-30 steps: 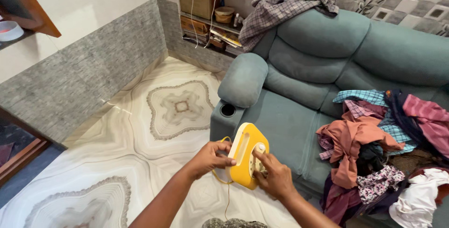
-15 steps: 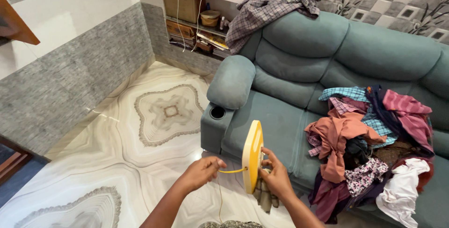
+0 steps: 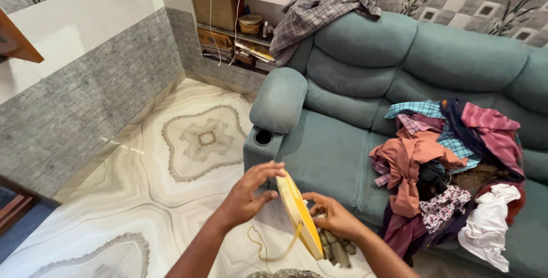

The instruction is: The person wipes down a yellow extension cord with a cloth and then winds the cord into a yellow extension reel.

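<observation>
A yellow extension box (image 3: pixel 299 215) is held edge-on in front of the teal sofa (image 3: pixel 365 84), gripped from beneath by the right hand (image 3: pixel 331 216). The left hand (image 3: pixel 246 195) is spread open beside it. The dangling yellow cord (image 3: pixel 268 249) could likely be snagged, and the box dropped.

Left hand (image 3: pixel 246 193) open, fingers spread; right hand (image 3: pixel 334 216) gripping.

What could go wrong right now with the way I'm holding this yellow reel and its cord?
The yellow reel is tilted on edge, gripped mainly by the right hand; the left hand is open beside its rim, so it might slip toward the tiled floor. The yellow cord hangs in a loose loop below and could snag or tangle.
</observation>
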